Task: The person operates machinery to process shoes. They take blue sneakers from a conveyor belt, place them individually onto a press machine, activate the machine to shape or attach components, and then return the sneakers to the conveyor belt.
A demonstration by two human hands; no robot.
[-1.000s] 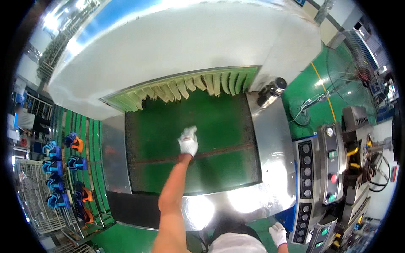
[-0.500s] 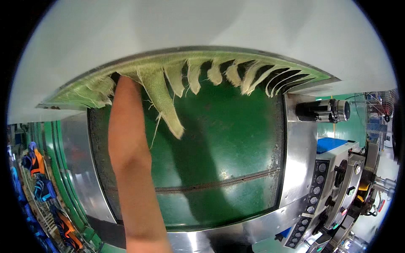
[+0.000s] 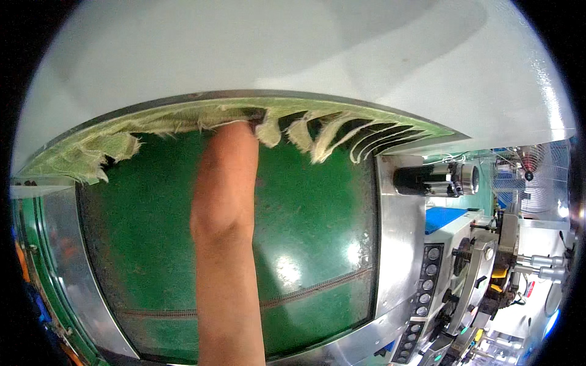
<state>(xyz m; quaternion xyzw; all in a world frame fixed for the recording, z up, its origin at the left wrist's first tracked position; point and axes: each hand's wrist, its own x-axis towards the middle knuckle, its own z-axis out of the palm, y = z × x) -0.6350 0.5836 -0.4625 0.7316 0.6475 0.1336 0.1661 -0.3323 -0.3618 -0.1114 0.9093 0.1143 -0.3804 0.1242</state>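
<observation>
My left arm (image 3: 226,244) stretches up from the lower edge over a dark green belt (image 3: 140,244). Its forearm passes under a hanging curtain (image 3: 116,146) of frayed, pale green cloth strips and into the slot beneath a white machine housing (image 3: 293,49). The left hand is hidden behind the cloth, so its fingers and anything in them do not show. Several ragged strips (image 3: 329,134) hang to the right of the forearm, the nearest one beside it. My right hand is out of the picture.
Steel side frames (image 3: 397,244) border the belt, and a dark seam (image 3: 317,290) crosses it. A black and silver cylinder (image 3: 439,180) sits at the right. Beyond stand a machine with a row of round gauges (image 3: 427,283) and a caged fan (image 3: 528,165).
My arm has moved right along the curtain. The long strip that hung beside it no longer shows. The view has shifted, with more of the belt's left side visible.
</observation>
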